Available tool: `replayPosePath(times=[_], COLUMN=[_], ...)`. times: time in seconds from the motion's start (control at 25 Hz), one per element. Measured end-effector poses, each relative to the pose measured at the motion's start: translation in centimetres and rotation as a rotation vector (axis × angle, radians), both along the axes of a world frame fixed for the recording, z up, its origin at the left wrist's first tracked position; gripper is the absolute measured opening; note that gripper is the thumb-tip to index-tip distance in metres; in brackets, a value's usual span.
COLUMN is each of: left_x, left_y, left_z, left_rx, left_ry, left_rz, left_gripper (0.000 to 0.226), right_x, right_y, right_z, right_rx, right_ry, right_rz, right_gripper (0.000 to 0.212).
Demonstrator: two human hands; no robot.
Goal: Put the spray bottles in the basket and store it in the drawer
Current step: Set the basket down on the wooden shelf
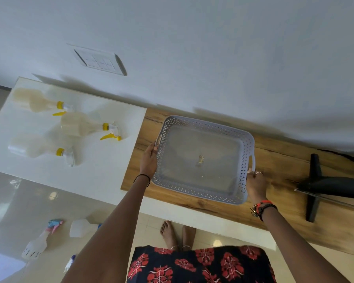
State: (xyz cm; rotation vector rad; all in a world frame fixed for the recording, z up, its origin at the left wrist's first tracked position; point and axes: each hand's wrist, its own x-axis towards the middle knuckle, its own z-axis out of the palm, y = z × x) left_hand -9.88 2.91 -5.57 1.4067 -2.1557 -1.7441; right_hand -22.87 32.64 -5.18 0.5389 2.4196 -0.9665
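Firmly, each grip clamps one end of the grey perforated basket [202, 158]: the left hand [149, 160] wraps its fingers around the handle slot on the left end, and the right hand [255, 185] pinches the handle loop on the right end, a ring showing on one finger. Both arms reach forward nearly straight, the left wrist wearing a thin black band, the right wrist a stack of red and black beaded bracelets. The basket sits over the wooden table [278, 203]; whether it touches the wood cannot be told. A small scrap lies on the basket's floor, which holds no bottles. No label or writing can be read on anything. To the left, on the white table [102, 176] that adjoins the wood, three spray bottles lie on their sides, all with yellow collars: one at the back [39, 101], one in the middle [86, 126] with a yellow trigger, and one nearest [37, 147]. On the right of the wooden table stands a black stand [315, 186]. More bottles [37, 244] lie on the glossy floor [14, 203] below.
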Motion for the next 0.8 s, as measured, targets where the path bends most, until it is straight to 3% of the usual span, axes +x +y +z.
replayPosePath(times=[0.24, 0.48, 0.8], left_x=[0.7, 3.9, 10.6], left_y=[-0.2, -2.2, -8.5], left_z=[2.1, 5.8, 7.0], left_rx=[-0.101, -0.202, -0.242], left_ry=[-0.016, 0.022, -0.006], left_rz=[0.040, 0.130, 0.346], left_gripper=[0.039, 0.038, 0.035], right_x=[-0.6, -0.1, 3.9], right_y=[-2.0, -7.7, -19.3], right_z=[2.7, 5.9, 7.2], right_rx=[0.070, -0.015, -0.259], right_ry=[0.163, 0.345, 0.278], right_rz=[0.079, 0.278, 0.447], right_gripper=[0.056, 0.046, 0.035])
